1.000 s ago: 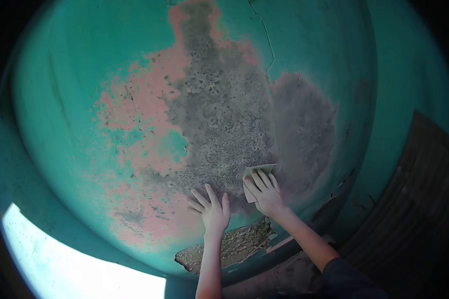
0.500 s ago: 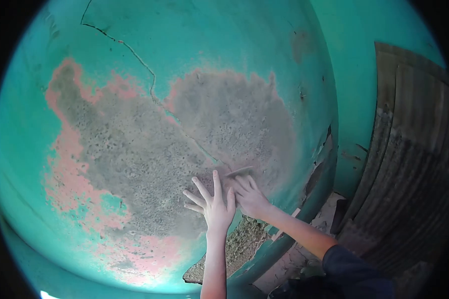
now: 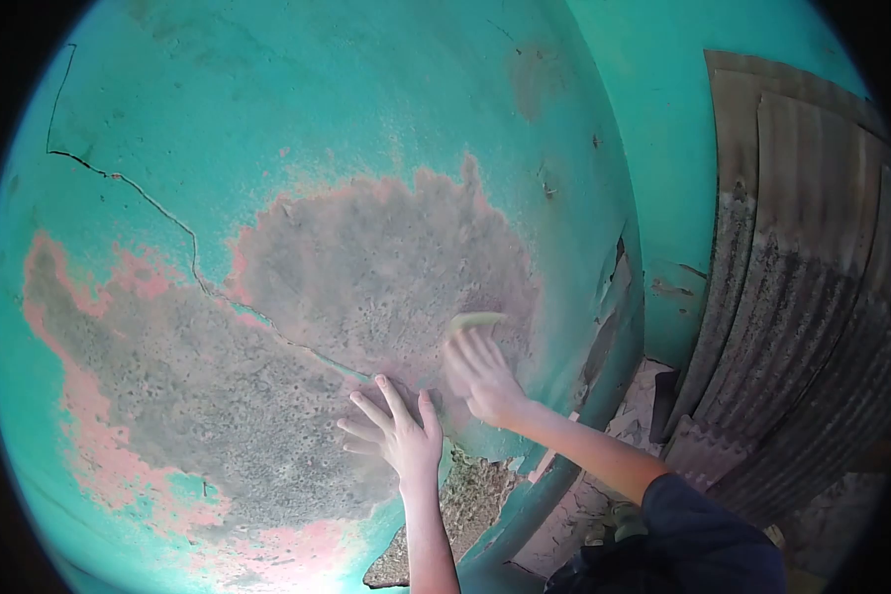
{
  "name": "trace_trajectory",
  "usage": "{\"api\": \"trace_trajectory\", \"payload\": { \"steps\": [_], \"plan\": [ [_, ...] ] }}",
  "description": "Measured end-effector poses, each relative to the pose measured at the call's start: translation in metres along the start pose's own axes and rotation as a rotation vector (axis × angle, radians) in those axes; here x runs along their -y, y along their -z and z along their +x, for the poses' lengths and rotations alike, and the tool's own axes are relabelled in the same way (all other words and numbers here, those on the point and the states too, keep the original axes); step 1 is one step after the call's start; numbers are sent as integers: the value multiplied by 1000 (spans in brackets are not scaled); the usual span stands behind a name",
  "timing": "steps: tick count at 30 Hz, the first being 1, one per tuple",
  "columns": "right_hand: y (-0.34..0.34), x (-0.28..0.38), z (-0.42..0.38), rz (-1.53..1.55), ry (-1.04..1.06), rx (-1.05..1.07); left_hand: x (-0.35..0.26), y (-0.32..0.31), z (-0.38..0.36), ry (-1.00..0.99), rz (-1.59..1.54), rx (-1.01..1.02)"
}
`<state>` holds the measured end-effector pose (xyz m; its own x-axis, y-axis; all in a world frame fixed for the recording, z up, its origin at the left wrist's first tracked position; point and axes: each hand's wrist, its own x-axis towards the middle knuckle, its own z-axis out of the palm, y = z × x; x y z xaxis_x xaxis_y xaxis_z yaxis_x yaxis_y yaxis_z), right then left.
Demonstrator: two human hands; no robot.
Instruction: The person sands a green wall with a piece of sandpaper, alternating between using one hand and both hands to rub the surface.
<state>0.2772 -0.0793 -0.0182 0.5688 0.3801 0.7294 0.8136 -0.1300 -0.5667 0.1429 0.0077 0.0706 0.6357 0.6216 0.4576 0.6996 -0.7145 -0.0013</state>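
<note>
A turquoise wall point(image 3: 366, 89) has a large bare grey patch point(image 3: 218, 396) edged in pink, crossed by a thin crack point(image 3: 190, 238). My left hand point(image 3: 406, 441) rests on the patch below the end of the crack, fingers spread, holding nothing. To its right, my right hand point(image 3: 485, 381) presses a thin, pale curved piece point(image 3: 478, 320) flat against the wall. The fingers over that piece are blurred by motion, and most of it is hidden under them.
Corrugated sheets point(image 3: 812, 238) lean against the wall on the right. Broken plaster exposes rough material point(image 3: 475, 495) beneath my hands. Rubble point(image 3: 574, 520) lies at the lower right, beside a dark sleeve point(image 3: 703, 535).
The view has shifted, so the patch and crack appear lower and further left. My right hand has moved up the wall, away from my left hand, with the thin piece beneath its fingers.
</note>
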Motion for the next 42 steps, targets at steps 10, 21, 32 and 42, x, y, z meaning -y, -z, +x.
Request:
{"api": "trace_trajectory", "payload": {
  "steps": [10, 21, 32, 42],
  "plan": [
    [42, -25, 42, -180, 138, 110, 13, -44, 6, -136, 302, -463],
    [66, -35, 92, -139, -83, -126, 10, -44, 3, -82, 273, -419],
    [87, -43, 126, -230, -32, -187, -27, -13, 3, 0, -81, -123],
    [104, -43, 136, -283, -55, -147, -39, -3, 12, 121, -49, 136]
  ]
}}
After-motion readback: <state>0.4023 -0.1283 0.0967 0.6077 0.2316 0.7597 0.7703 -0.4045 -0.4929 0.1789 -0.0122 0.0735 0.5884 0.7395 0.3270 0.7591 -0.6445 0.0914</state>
